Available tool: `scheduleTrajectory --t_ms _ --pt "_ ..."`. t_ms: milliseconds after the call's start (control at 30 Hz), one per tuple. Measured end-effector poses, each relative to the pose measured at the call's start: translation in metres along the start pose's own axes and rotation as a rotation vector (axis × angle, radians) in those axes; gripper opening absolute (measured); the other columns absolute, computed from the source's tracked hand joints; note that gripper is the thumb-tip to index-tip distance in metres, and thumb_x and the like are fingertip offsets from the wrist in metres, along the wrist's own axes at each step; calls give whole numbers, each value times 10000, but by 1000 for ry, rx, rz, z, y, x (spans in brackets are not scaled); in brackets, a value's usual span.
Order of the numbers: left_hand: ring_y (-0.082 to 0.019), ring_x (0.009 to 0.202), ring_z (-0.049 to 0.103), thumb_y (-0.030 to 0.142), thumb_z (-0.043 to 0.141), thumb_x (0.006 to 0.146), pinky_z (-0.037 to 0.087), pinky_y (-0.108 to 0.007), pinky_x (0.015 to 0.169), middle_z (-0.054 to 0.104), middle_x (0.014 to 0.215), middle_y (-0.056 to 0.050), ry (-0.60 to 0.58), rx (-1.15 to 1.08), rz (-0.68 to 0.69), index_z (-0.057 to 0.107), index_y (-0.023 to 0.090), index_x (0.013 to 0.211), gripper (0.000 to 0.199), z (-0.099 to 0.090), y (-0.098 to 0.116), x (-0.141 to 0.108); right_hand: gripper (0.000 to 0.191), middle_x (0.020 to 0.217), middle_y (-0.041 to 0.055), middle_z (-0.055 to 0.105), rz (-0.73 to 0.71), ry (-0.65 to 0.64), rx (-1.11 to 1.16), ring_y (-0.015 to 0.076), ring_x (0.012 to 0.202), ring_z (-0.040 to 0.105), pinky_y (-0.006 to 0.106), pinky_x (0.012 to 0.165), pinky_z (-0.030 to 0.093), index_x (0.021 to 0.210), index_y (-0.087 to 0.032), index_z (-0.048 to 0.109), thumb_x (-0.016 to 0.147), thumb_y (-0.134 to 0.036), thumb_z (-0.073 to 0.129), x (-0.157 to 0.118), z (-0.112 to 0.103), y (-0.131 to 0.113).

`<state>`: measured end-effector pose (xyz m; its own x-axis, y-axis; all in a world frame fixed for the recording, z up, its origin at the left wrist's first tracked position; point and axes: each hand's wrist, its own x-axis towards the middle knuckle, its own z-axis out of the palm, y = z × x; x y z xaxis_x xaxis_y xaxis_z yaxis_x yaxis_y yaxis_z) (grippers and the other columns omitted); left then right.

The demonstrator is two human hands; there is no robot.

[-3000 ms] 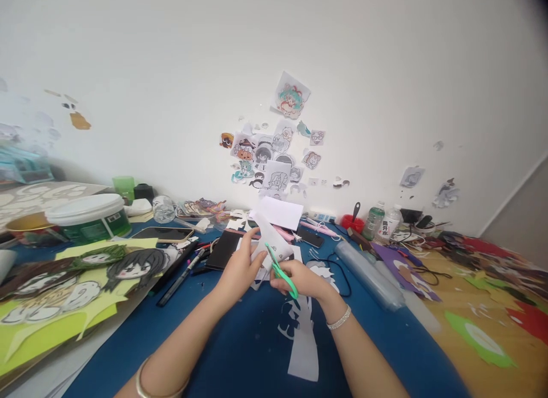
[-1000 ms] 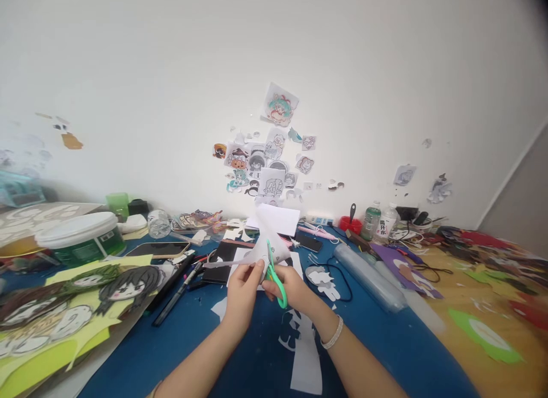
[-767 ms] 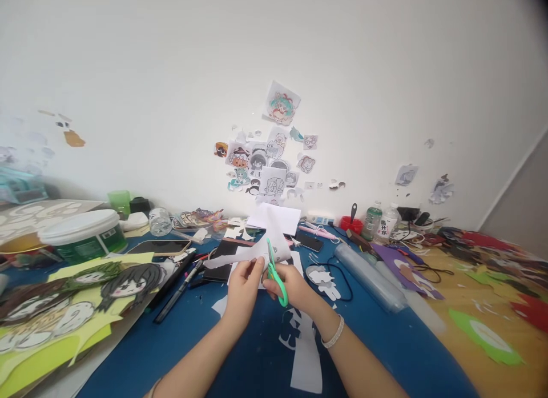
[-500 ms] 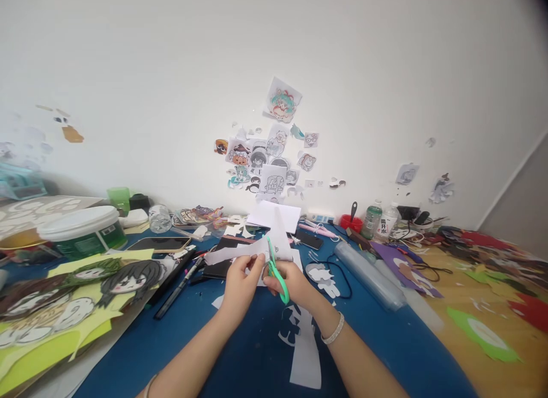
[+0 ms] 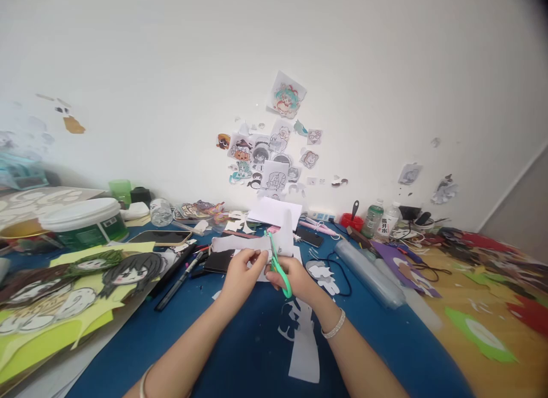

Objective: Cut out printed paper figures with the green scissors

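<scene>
Near the middle of the head view, my left hand [image 5: 243, 271] pinches a strip of white paper [image 5: 240, 243] between thumb and fingers. My right hand [image 5: 293, 278] is wrapped round the handles of green scissors [image 5: 280, 270]. The scissors' blades point away from me and lie against the paper, just right of my left fingertips. One part of the paper stretches left, another stands up on the right. How far the blades are apart I cannot tell. Below my right wrist, white paper scraps [image 5: 305, 349] lie on the blue mat [image 5: 252, 341].
At left are cut-out cartoon heads [image 5: 131, 272] on yellow paper and a green tub [image 5: 83, 224]. Markers [image 5: 177, 284] lie beside my left arm. On the right are a clear plastic roll [image 5: 370, 275], bottles [image 5: 389, 221] and a red bowl [image 5: 351, 221]. Drawings [image 5: 276, 175] hang on the wall.
Both hands stay close together. The left end of the paper has shifted slightly up and right, and its upright part leans further right. The scissors have moved slightly right.
</scene>
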<state>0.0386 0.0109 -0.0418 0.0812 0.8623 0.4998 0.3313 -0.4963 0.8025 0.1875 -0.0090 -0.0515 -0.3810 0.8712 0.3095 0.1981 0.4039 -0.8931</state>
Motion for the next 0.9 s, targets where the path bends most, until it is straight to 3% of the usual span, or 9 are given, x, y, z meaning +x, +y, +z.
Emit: scheduleTrajectory --t_ms 167,400,600,800,900 --pt "-105 545 352 429 493 708 284 -231 502 346 525 47 -115 -47 -8 421 177 512 327 -6 -1 6 326 541 -22 468 -21 -22 -31 94 493 433 216 481 345 676 -149 506 772 -455 562 -2 -4 -3" --pt "-94 525 305 421 495 709 254 -220 467 298 520 57 -162 -121 -37 342 189 498 348 -9 0 7 355 528 -25 466 -1 -33 -66 94 482 426 215 473 343 665 -151 504 754 -489 569 -3 -4 -5" --pt "-103 528 358 405 417 784 294 -222 482 373 535 45 -136 -61 34 409 187 551 319 -5 0 5 359 522 -30 457 24 -34 -71 95 478 419 219 476 346 686 -156 519 743 -506 573 -3 -4 -7" --pt "-102 500 366 393 418 785 295 -219 474 378 507 50 -156 -10 30 444 186 553 313 -6 2 5 410 537 -29 453 38 -31 -60 96 484 423 220 470 346 679 -152 509 707 -555 581 -2 -1 -8" --pt "-108 509 426 385 428 790 326 -223 499 452 512 42 -179 -45 17 447 187 559 305 -7 4 4 432 553 -24 456 27 -24 -29 97 493 435 220 474 354 687 -147 511 699 -573 576 -1 1 -6"
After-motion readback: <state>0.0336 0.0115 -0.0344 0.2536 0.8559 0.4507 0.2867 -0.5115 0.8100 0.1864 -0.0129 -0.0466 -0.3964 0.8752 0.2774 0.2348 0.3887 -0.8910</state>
